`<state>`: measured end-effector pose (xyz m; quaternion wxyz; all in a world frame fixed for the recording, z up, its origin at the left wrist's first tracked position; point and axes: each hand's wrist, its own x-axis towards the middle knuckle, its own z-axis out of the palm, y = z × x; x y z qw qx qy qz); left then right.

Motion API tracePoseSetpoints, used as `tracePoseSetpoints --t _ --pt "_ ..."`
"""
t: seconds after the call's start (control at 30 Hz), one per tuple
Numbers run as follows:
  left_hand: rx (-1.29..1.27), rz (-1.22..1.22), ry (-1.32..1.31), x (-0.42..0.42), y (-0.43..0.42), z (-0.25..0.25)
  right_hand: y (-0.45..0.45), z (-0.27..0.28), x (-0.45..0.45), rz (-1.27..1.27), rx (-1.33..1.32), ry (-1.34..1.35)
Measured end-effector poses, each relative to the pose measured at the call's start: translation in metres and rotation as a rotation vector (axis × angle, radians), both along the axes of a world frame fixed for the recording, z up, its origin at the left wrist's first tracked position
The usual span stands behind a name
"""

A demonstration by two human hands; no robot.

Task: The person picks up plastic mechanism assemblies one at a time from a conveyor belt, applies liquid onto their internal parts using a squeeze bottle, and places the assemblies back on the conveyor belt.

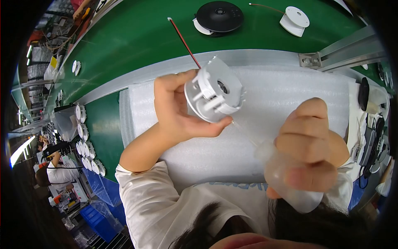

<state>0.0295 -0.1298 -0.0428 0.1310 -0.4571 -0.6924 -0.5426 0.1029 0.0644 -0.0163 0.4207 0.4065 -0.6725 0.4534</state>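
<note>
A white plastic housing (215, 91) with a round metal-centred hole sits tilted in my left hand (176, 108), its fingers and thumb wrapped round the lower side. From its back a red and black wire (182, 39) runs up to a small white connector. My right hand (309, 141), blurred, is closed round a translucent squeeze bottle (290, 178). The bottle's thin nozzle points up and left toward the housing, near my left thumb. Whether the tip touches anything cannot be made out.
White foam sheet (257, 87) lies beneath my hands. Beyond a metal rail, a green belt (137, 54) carries a black disc (219, 17) and another white housing (295, 20). Several white parts (89, 153) line the left. A metal post (352, 47) stands right. A person (60, 168) is far left.
</note>
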Motion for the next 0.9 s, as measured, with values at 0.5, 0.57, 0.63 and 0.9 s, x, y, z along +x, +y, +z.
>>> tracePoseSetpoints --t 0.5,0.57,0.63,0.9 --pt "-0.136 -0.104 -0.187 0.003 -0.002 0.009 -0.002 -0.002 0.0 -0.038 -0.003 -0.102" --pt "-0.056 -0.148 -0.316 0.002 -0.002 0.007 -0.001 -0.002 0.001 -0.046 0.007 -0.1" --pt "0.024 -0.193 -0.447 0.004 -0.001 0.007 0.0 -0.002 0.0 -0.054 0.016 -0.1" --pt "0.21 -0.287 -1.082 0.006 0.0 0.014 -0.001 -0.004 -0.002 -0.051 0.051 -0.061"
